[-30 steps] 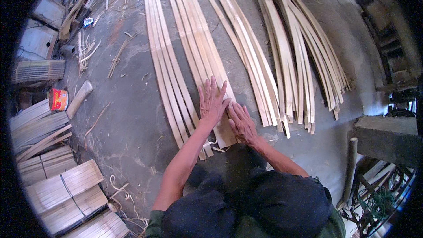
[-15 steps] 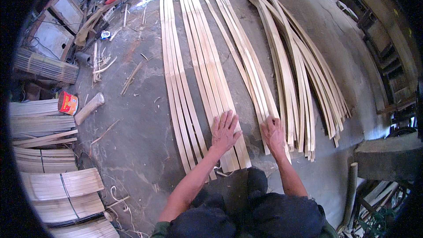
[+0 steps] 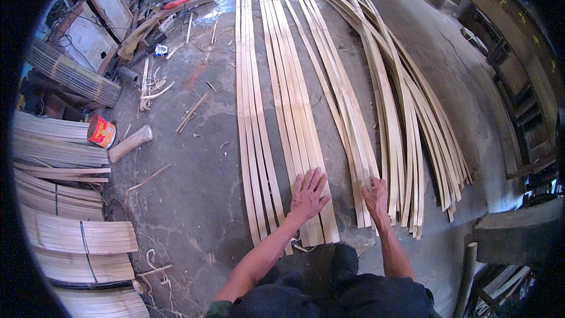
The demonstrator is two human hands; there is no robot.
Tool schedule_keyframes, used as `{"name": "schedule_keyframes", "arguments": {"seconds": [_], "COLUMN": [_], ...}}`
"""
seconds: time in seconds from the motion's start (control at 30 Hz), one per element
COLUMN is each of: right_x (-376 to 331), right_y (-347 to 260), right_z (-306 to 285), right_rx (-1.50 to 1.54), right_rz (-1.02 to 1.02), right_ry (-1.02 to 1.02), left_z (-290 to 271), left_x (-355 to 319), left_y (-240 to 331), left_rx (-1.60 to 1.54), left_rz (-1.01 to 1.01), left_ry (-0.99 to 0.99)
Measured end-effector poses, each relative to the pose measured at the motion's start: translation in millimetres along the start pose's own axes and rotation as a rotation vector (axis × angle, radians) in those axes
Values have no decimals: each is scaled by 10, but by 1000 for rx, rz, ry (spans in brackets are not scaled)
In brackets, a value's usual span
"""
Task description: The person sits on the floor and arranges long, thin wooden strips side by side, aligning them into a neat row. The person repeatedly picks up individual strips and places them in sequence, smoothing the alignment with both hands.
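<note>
We note long split bamboo strips laid flat on the concrete floor (image 3: 194, 212), sorted into groups that run away from the person, long axis near to far. The middle group of strips (image 3: 294, 118) ends under the left hand (image 3: 308, 194), which lies palm down on the near ends, fingers spread and flat (pressing, not clasping). The next group of strips (image 3: 347, 112) to the right ends at the right hand (image 3: 376, 197), whose fingers curl over the near tips; we cannot tell whether a strip is pinched between them. Each hand is nearer its own group, and the two hands lie apart with bare floor between. A third group, the far-left strips (image 3: 250, 112), lies just beside the left hand, untouched. The loose, fanned bamboo strips (image 3: 424, 123) lie right of the right hand, overlapping.

Outward: a red cylindrical can (image 3: 101, 131) with a pale printed band lies on its side at the left, a short wooden billet (image 3: 130, 143) just beside it. Tied bundles of short slats (image 3: 82, 241) stack along the left edge. Two framed panels (image 3: 97, 20) lean at far left, with scrap and tools near them.
</note>
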State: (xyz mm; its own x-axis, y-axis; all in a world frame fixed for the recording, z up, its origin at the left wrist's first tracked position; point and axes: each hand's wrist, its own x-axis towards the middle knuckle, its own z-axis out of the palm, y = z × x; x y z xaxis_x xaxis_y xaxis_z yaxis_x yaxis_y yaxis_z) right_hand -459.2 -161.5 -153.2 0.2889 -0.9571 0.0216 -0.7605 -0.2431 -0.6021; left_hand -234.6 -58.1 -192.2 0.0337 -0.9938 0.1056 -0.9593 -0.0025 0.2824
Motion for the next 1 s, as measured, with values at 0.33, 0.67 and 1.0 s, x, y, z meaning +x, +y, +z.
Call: {"name": "schedule_keyframes", "arguments": {"seconds": [0.33,0.67,1.0], "right_x": [-118,-413,-434], "right_y": [-859,-624,-538], "right_z": [-303,387,623], "right_rx": [311,275,320], "right_rz": [-103,150,137], "right_ry": [271,-8,-164], "left_z": [-26,10,-35], "left_x": [-37,-1,-11], "left_y": [-42,-20,-21], "left_rx": [-1,-9,-1], "left_rz": [4,-9,-18], "left_ry": [58,16,1]}}
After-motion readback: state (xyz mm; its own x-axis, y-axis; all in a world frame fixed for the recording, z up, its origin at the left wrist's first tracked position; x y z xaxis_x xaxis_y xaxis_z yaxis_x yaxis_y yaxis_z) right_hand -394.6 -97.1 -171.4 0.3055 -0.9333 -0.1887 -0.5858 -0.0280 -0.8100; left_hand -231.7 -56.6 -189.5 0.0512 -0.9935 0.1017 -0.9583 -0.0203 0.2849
